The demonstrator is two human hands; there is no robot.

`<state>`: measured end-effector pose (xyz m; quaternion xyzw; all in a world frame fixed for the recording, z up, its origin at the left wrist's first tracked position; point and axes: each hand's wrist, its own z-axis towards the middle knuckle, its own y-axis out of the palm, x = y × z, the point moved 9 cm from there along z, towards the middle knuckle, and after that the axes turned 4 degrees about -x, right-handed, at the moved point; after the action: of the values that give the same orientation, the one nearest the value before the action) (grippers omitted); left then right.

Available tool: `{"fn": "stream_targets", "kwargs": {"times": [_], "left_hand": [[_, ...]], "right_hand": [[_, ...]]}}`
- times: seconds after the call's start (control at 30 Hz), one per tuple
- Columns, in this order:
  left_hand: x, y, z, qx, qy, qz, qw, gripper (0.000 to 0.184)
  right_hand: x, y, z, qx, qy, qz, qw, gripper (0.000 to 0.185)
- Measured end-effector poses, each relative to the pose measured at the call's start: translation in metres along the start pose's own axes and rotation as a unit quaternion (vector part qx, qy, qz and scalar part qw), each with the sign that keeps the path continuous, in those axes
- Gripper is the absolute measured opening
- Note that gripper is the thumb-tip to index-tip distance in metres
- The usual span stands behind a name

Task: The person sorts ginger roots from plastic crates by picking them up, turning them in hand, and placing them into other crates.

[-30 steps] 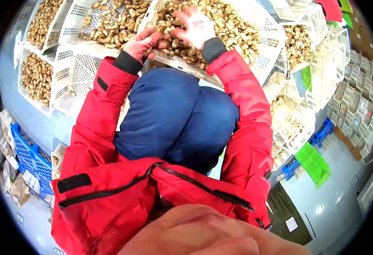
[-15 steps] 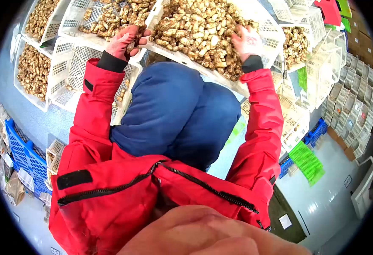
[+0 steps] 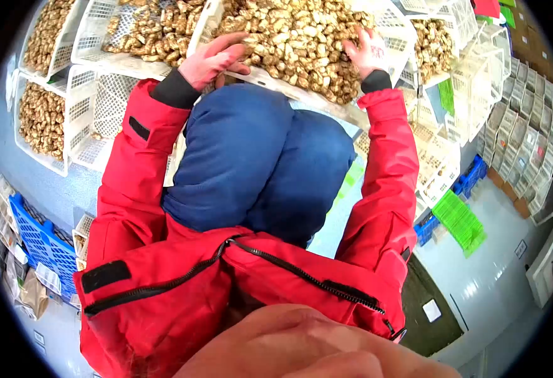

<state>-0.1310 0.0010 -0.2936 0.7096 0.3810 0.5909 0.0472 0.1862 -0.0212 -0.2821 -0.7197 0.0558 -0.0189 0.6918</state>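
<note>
A large white crate [image 3: 393, 41] full of brown and cream mushroom-like pieces [image 3: 295, 41] lies in front of my knees. My left hand [image 3: 213, 61] is over the crate's left front corner, fingers apart, with nothing seen in it. At the right side of the pile my right hand [image 3: 367, 51] touches the pieces, its fingers spread. To the left, another white crate [image 3: 87, 38] holds more such pieces [image 3: 153, 31].
Two filled crates [image 3: 21, 129] stand far left, beside a nearly empty one [image 3: 78, 113]. On the right are a filled crate [image 3: 430, 50], stacked white baskets [image 3: 528, 138], and a green mat [image 3: 459, 222]. A blue plastic pallet [image 3: 43, 246] is lower left.
My right hand has moved from the pile's middle to its right side. My left hand went left to the neighbouring crate, then came back right, its fingers now opened.
</note>
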Motion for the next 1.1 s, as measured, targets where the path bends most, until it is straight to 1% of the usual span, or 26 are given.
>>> {"fn": "stream_targets", "kwargs": {"times": [0.03, 0.07, 0.13, 0.17, 0.2, 0.23, 0.27, 0.33, 0.37, 0.4, 0.47, 0.5, 0.53, 0.6, 0.63, 0.67, 0.73, 0.77, 0.8, 0.87, 0.9, 0.93, 0.97, 1.0, 1.07, 1.1], "left_hand": [[0.012, 0.006, 0.004, 0.018, -0.006, 0.058, 0.998, 0.073], [0.015, 0.002, 0.009, 0.064, -0.003, 0.074, 0.995, 0.068], [0.018, -0.013, 0.008, 0.089, -0.004, 0.058, 0.994, 0.06], [0.025, -0.014, 0.005, 0.07, 0.03, 0.022, 0.997, 0.051], [0.029, -0.022, -0.002, 0.114, 0.022, 0.044, 0.992, 0.05], [0.026, -0.028, -0.008, 0.125, 0.019, 0.022, 0.992, 0.051], [0.024, -0.039, -0.014, 0.137, 0.019, 0.002, 0.99, 0.053], [0.011, -0.063, -0.024, 0.163, 0.04, -0.046, 0.985, 0.045], [0.011, -0.069, -0.03, 0.194, 0.038, -0.068, 0.978, 0.043], [0.012, -0.073, -0.034, 0.222, 0.037, -0.089, 0.97, 0.042], [0.014, -0.071, -0.035, 0.245, 0.037, -0.093, 0.964, 0.043], [0.014, -0.071, -0.035, 0.257, 0.038, -0.094, 0.961, 0.043], [0.014, -0.067, -0.032, 0.239, 0.04, -0.105, 0.965, 0.043], [0.01, -0.063, -0.027, 0.205, 0.045, -0.121, 0.97, 0.044], [0.007, -0.062, -0.025, 0.203, 0.039, -0.125, 0.97, 0.043], [0.007, -0.058, -0.022, 0.196, 0.04, -0.141, 0.97, 0.042], [0.006, -0.053, -0.019, 0.184, 0.028, -0.129, 0.974, 0.041], [0.006, -0.05, -0.017, 0.183, 0.023, -0.123, 0.975, 0.041], [0.007, -0.046, -0.014, 0.182, 0.019, -0.118, 0.976, 0.04], [0.008, -0.04, -0.009, 0.179, 0.007, -0.103, 0.978, 0.04], [0.01, -0.038, -0.008, 0.181, 0.002, -0.094, 0.979, 0.04], [0.013, -0.035, -0.006, 0.182, -0.004, -0.085, 0.98, 0.04], [0.016, -0.029, -0.002, 0.183, -0.017, -0.074, 0.98, 0.041], [0.017, -0.025, 0.002, 0.167, -0.018, -0.069, 0.983, 0.042], [0.016, -0.02, 0.013, 0.136, -0.021, -0.061, 0.989, 0.043], [0.014, -0.015, 0.02, 0.109, -0.004, -0.072, 0.991, 0.044]], "right_hand": [[-0.007, -0.005, 0.005, 0.012, 0.005, 0.015, 1.0, 0.043], [-0.029, -0.018, 0.015, -0.001, 0.009, 0.02, 1.0, 0.039], [-0.068, -0.024, 0.028, -0.062, -0.021, 0.112, 0.992, 0.034], [-0.078, -0.019, 0.033, -0.058, -0.02, 0.105, 0.993, 0.032], [-0.082, -0.014, 0.038, -0.055, -0.021, 0.098, 0.993, 0.03], [-0.073, 0.009, 0.046, -0.061, -0.019, 0.173, 0.983, 0.029], [-0.066, 0.012, 0.05, -0.065, -0.004, 0.162, 0.985, 0.029], [-0.046, 0.029, 0.046, -0.073, 0.03, 0.218, 0.973, 0.029], [-0.038, 0.046, 0.045, -0.114, 0.081, 0.265, 0.954, 0.031], [-0.036, 0.048, 0.043, -0.099, 0.073, 0.233, 0.965, 0.032], [-0.056, 0.038, 0.036, -0.073, 0.058, 0.17, 0.981, 0.034], [-0.07, 0.035, 0.037, -0.03, -0.014, 0.168, 0.985, 0.035], [-0.085, 0.031, 0.04, -0.008, -0.067, 0.134, 0.989, 0.035], [-0.129, -0.001, 0.048, -0.012, -0.123, 0.132, 0.983, 0.033], [-0.144, 0.009, 0.056, -0.036, -0.132, 0.127, 0.983, 0.032], [-0.157, 0.008, 0.056, -0.037, -0.165, 0.012, 0.986, 0.029], [-0.156, 0.027, 0.065, -0.099, -0.118, -0.013, 0.988, 0.024], [-0.155, 0.02, 0.068, -0.159, -0.099, 0.01, 0.982, 0.022], [-0.149, 0.034, 0.073, -0.139, -0.11, 0.024, 0.984, 0.023], [-0.134, 0.022, 0.067, -0.066, -0.098, 0.167, 0.979, 0.027], [-0.12, 0.036, 0.064, -0.091, -0.038, 0.374, 0.922, 0.03], [-0.108, 0.051, 0.06, -0.113, 0.025, 0.563, 0.818, 0.033], [-0.107, 0.046, 0.053, -0.147, 0.028, 0.607, 0.78, 0.041], [-0.097, 0.082, 0.048, -0.155, 0.037, 0.768, 0.62, 0.044], [-0.113, 0.05, 0.032, -0.188, 0.006, 0.846, 0.498, 0.044], [-0.12, 0.035, 0.025, -0.175, -0.031, 0.855, 0.488, 0.043]]}}
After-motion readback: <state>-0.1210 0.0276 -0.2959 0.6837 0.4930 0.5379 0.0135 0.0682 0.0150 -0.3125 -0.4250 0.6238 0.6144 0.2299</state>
